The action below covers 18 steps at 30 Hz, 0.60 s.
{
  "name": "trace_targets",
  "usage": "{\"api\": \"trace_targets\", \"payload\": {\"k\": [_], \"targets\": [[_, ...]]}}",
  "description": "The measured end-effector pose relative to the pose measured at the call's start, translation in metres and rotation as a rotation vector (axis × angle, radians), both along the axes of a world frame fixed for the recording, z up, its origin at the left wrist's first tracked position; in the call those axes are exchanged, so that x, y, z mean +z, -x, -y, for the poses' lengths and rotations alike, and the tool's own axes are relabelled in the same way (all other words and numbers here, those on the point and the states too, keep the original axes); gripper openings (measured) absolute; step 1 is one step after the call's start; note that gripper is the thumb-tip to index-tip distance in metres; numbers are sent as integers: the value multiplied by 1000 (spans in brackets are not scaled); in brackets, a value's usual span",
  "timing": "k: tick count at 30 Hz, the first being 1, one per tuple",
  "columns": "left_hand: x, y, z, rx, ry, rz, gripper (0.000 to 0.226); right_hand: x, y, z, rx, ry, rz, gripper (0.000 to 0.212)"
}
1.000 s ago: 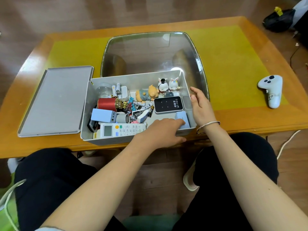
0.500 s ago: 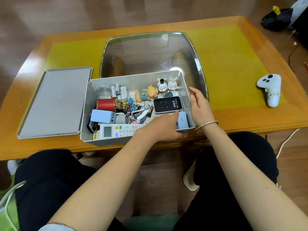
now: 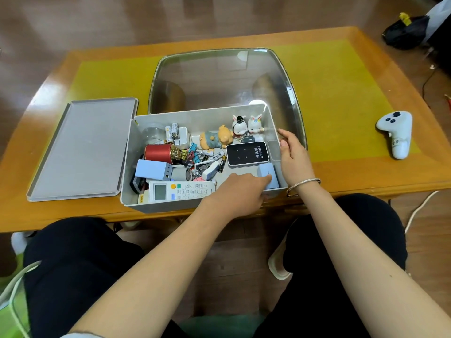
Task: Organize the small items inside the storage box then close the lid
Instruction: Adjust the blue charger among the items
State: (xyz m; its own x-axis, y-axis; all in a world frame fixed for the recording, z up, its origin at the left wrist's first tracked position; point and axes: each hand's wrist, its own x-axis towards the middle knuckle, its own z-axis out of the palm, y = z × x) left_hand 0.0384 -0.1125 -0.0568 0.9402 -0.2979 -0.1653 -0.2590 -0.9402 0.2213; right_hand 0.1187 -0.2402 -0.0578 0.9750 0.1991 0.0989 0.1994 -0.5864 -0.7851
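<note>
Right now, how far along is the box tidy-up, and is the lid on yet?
Partly sorted: the remote control lies along the storage box's near wall and the two rabbit figurines stand at the back. In hand: the left hand touches a small blue box; the right hand steadies the rim. Left: the loose clips and batteries, and the lid, which lies beside the box.

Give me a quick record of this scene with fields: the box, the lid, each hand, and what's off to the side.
box: grey storage box, open, full of small items
lid: grey lid, flat on the table left of the box
left hand: left hand inside the box, fingers on the small blue cube
right hand: right hand rests on the box's right wall
aside: white controller on the table, far right
</note>
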Motion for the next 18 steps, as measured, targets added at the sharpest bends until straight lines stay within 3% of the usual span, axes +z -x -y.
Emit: {"api": "trace_targets", "payload": {"k": [12,18], "targets": [[6,11,3,32,-44,88,39,8,0,-1,18,119,109,34],[20,37,-19,151,104,95,50,20,16,-10,-52,286,341,36]]}}
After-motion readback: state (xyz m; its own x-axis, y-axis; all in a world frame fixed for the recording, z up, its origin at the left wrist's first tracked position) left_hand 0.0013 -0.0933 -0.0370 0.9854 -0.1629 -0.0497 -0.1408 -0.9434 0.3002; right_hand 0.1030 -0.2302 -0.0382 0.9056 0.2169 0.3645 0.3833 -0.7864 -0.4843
